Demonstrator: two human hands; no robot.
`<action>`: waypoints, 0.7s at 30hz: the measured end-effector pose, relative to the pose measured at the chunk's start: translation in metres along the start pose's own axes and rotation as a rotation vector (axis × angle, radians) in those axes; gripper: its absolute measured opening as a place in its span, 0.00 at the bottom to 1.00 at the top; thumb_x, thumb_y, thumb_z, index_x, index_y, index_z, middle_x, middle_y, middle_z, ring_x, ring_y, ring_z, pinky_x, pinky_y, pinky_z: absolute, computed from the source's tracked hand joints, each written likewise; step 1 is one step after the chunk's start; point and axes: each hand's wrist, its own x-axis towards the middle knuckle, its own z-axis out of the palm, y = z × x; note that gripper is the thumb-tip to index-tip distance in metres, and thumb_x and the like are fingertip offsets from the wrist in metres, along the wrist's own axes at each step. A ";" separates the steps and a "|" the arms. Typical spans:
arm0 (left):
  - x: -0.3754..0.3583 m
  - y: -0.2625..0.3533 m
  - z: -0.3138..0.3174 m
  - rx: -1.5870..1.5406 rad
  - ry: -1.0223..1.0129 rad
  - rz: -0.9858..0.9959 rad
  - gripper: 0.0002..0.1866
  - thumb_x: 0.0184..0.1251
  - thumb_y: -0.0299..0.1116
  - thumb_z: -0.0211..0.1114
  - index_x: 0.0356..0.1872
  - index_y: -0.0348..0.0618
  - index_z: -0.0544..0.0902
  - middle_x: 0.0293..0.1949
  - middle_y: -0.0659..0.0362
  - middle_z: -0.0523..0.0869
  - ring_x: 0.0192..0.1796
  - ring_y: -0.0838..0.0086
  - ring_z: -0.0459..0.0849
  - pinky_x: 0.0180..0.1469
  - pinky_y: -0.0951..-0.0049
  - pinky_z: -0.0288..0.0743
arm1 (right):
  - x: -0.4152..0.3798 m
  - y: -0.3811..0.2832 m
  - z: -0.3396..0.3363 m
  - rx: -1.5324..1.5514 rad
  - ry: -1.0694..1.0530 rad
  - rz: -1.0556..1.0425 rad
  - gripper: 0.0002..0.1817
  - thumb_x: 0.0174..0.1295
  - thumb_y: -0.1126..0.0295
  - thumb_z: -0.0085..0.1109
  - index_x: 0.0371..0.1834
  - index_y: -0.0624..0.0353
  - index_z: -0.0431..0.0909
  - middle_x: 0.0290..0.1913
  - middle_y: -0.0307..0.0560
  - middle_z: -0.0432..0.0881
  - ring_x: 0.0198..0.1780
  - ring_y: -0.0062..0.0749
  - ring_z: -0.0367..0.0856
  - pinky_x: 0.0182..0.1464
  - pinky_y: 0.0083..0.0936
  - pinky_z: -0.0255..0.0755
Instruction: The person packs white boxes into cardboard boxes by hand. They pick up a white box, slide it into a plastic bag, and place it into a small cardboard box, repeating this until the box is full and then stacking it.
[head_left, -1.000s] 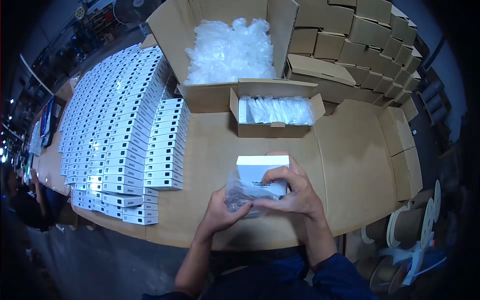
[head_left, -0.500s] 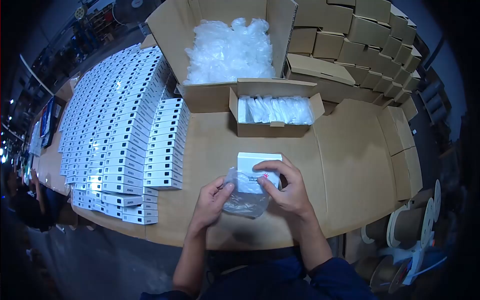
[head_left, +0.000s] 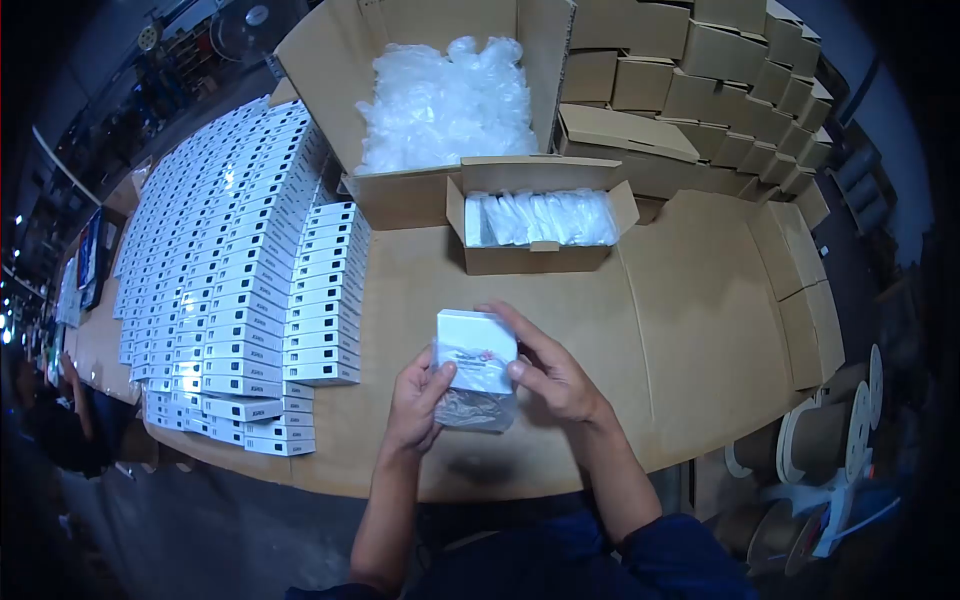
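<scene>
Partly inside a clear plastic bag (head_left: 475, 412) is a small white box (head_left: 470, 332) with a red mark and print on its face. Its upper end sticks out of the bag. My left hand (head_left: 415, 402) grips the bag and the box at the left edge, thumb on the front. On the other side, my right hand (head_left: 555, 378) holds the box's right edge, with the thumb at the front and the fingers by the upper corner. The undersides of the box and bag are hidden.
Ahead stands an open carton (head_left: 540, 260) of bagged white boxes, with a large carton (head_left: 310, 65) of plastic bags behind it. Stacked white boxes (head_left: 240, 290) fill the left. Brown cartons (head_left: 725, 55) pile up back right. Cable spools (head_left: 825, 440) stand beyond the right edge.
The bag now covers more of the white box, up past its printed mark. Both hands and the box have shifted slightly left, and my right fingers have moved from its face to its edge.
</scene>
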 end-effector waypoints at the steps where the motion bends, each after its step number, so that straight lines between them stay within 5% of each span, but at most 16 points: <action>1: 0.001 -0.001 0.000 -0.031 0.015 0.031 0.22 0.83 0.32 0.60 0.70 0.32 0.72 0.58 0.51 0.86 0.58 0.70 0.86 0.64 0.66 0.80 | -0.002 -0.003 0.006 0.166 0.102 -0.018 0.36 0.71 0.72 0.61 0.81 0.62 0.60 0.71 0.58 0.72 0.70 0.43 0.74 0.72 0.36 0.69; 4: 0.002 -0.005 -0.002 -0.099 0.054 0.105 0.23 0.83 0.33 0.59 0.71 0.32 0.70 0.59 0.51 0.85 0.59 0.69 0.86 0.64 0.65 0.81 | -0.017 0.008 0.017 0.304 0.385 0.071 0.31 0.65 0.82 0.66 0.72 0.61 0.68 0.71 0.56 0.72 0.66 0.35 0.77 0.65 0.31 0.76; 5: 0.002 -0.006 -0.004 -0.101 0.053 0.114 0.23 0.83 0.33 0.59 0.71 0.33 0.70 0.59 0.51 0.85 0.59 0.69 0.86 0.64 0.65 0.81 | -0.020 0.014 0.021 0.375 0.427 0.092 0.23 0.62 0.86 0.69 0.59 0.61 0.74 0.70 0.55 0.74 0.63 0.28 0.79 0.60 0.25 0.79; 9: 0.003 -0.009 -0.003 -0.046 0.042 0.142 0.23 0.84 0.33 0.58 0.71 0.33 0.70 0.59 0.51 0.85 0.60 0.68 0.86 0.65 0.65 0.80 | -0.023 0.021 0.027 0.279 0.422 0.020 0.13 0.63 0.84 0.71 0.49 0.67 0.80 0.66 0.57 0.78 0.61 0.29 0.81 0.63 0.27 0.78; 13: 0.005 -0.013 -0.003 -0.033 0.058 0.192 0.23 0.85 0.34 0.56 0.73 0.33 0.69 0.61 0.51 0.84 0.61 0.68 0.85 0.65 0.64 0.80 | -0.019 0.014 0.031 0.218 0.506 0.134 0.07 0.66 0.85 0.67 0.45 0.71 0.82 0.65 0.58 0.80 0.61 0.29 0.81 0.64 0.28 0.79; 21: 0.003 -0.014 -0.011 0.004 0.045 0.268 0.23 0.88 0.36 0.50 0.71 0.28 0.73 0.64 0.47 0.82 0.65 0.65 0.82 0.71 0.61 0.75 | -0.016 0.010 0.020 0.134 0.387 -0.074 0.08 0.64 0.89 0.64 0.44 0.70 0.83 0.73 0.60 0.73 0.65 0.33 0.79 0.67 0.28 0.76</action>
